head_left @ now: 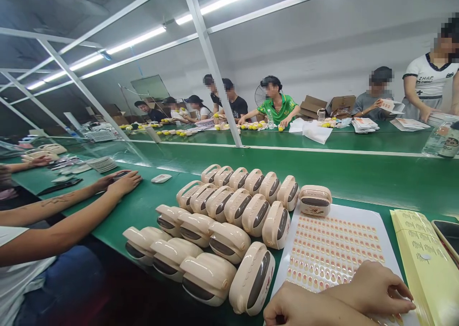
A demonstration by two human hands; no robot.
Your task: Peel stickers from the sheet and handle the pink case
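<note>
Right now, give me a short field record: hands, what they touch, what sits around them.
left hand: loosely closed, at the sticker sheet's near edge
right hand: fingers flat on the sticker sheet, holding nothing
left of sheet: rows of beige cases, most standing on edge
right of sheet: yellow backing sheets
surface: green belt
co-worker: arms on the belt at left

A long green surface (pixel 358 173) runs through the room, a slanted white metal post (pixel 211 63) rising from it, fluorescent tube lights (pixel 136 40) glowing above it and a pale grey wall (pixel 322 53) behind it.
</note>
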